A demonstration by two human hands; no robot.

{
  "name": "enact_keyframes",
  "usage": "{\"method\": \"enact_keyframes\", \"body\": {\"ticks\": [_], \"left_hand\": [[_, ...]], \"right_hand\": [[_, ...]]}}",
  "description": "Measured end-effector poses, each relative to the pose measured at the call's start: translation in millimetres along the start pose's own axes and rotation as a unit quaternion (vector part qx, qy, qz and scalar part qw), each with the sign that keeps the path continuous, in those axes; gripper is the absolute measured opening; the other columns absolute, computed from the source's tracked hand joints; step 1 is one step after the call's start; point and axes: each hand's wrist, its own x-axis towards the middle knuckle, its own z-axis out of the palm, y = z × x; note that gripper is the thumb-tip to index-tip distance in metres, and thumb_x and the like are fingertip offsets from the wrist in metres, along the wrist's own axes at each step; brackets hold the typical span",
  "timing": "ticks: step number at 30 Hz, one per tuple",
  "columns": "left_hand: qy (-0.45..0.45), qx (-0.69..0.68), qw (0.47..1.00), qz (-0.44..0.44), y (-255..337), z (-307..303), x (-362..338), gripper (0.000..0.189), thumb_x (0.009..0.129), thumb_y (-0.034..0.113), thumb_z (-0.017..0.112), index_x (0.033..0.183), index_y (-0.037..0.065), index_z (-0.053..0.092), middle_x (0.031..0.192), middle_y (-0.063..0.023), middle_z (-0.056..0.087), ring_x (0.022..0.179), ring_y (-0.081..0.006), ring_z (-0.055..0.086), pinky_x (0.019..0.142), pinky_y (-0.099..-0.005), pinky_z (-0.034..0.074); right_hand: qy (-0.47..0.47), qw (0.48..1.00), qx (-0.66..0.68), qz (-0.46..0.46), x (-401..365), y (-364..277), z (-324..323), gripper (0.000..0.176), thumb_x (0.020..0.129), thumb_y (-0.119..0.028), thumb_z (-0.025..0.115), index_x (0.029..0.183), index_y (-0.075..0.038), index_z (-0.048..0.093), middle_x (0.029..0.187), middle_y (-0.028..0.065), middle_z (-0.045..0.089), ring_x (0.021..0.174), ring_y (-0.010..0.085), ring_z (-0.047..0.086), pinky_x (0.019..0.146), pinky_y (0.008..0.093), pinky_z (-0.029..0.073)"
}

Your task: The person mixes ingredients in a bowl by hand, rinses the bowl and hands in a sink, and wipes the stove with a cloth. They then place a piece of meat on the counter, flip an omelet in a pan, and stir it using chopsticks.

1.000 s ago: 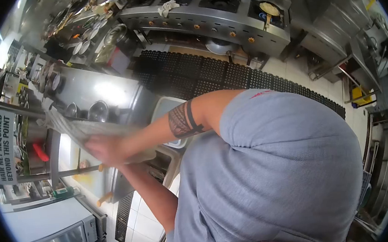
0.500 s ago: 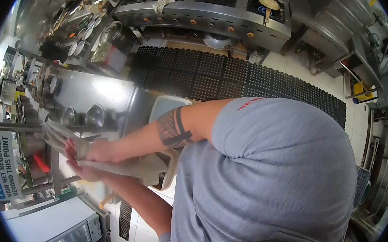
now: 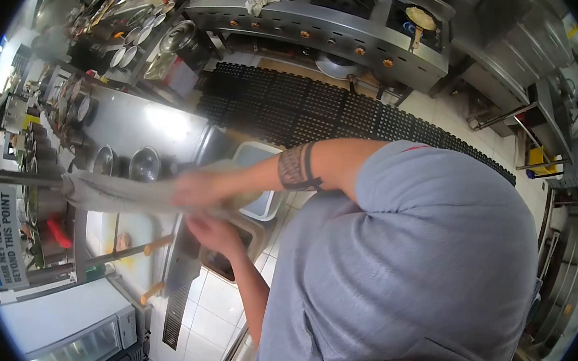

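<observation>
A light-coloured cloth (image 3: 115,191) stretches from the metal rail on the left to my right hand (image 3: 197,189). My right hand, on the tattooed arm, grips the cloth and is blurred by motion. Just below it is my left hand (image 3: 212,234), close under the cloth, its fingers smeared and partly hidden. Beneath my forearms a brown-rimmed bin (image 3: 256,242) stands beside a pale tub (image 3: 253,150).
Metal bowls (image 3: 144,165) rest on the steel counter (image 3: 152,113). A cutting board (image 3: 139,235) lies beyond the rail (image 3: 20,176). Across the black floor mat (image 3: 282,105) is a stove (image 3: 320,30) with a pan (image 3: 420,19) over a flame. A glass-fronted appliance (image 3: 75,330) stands lower left.
Both hands have moved right, away from the rail. The cloth is now drawn out between rail and right hand, and my left hand has separated from it. The view has shifted slightly.
</observation>
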Motion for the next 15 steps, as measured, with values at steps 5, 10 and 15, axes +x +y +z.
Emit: {"method": "enact_keyframes", "body": {"ticks": [5,10,15], "left_hand": [[0.016,0.102,0.991,-0.084,-52.0,-6.2,-5.3,0.033,0.105,0.025,0.056,0.112,-0.007,0.056,0.108,-0.0239,0.067,0.096,-0.033,0.066,0.086,-0.0416,0.051],[-0.328,0.216,0.918,-0.06,-170.2,-21.4,-53.3,0.041,0.099,0.034,0.064,0.113,-0.005,0.061,0.104,-0.0265,0.067,0.099,-0.0447,0.065,0.085,-0.0462,0.052],[-0.513,0.344,0.744,-0.255,-151.0,-9.5,-172.8,0.046,0.094,0.041,0.069,0.122,0.005,0.066,0.112,-0.024,0.071,0.11,-0.0415,0.065,0.093,-0.0484,0.052]], "right_hand": [[-0.21,0.964,-0.166,0.012,-89.7,74.4,-95.1,0.039,0.096,-0.039,0.057,0.091,-0.004,0.072,0.089,0.0195,0.071,0.081,0.0394,0.067,0.075,0.0486,0.053],[-0.264,0.887,-0.288,0.245,-148.4,194.7,-239.9,0.05,0.093,-0.047,0.061,0.112,-0.002,0.071,0.108,0.0219,0.072,0.1,0.039,0.069,0.087,0.0477,0.054],[-0.225,0.803,-0.42,0.358,-81.5,286.9,-395.2,0.07,0.085,-0.054,0.068,0.135,-0.004,0.061,0.136,0.0258,0.058,0.128,0.043,0.052,0.106,0.0514,0.044]]}}
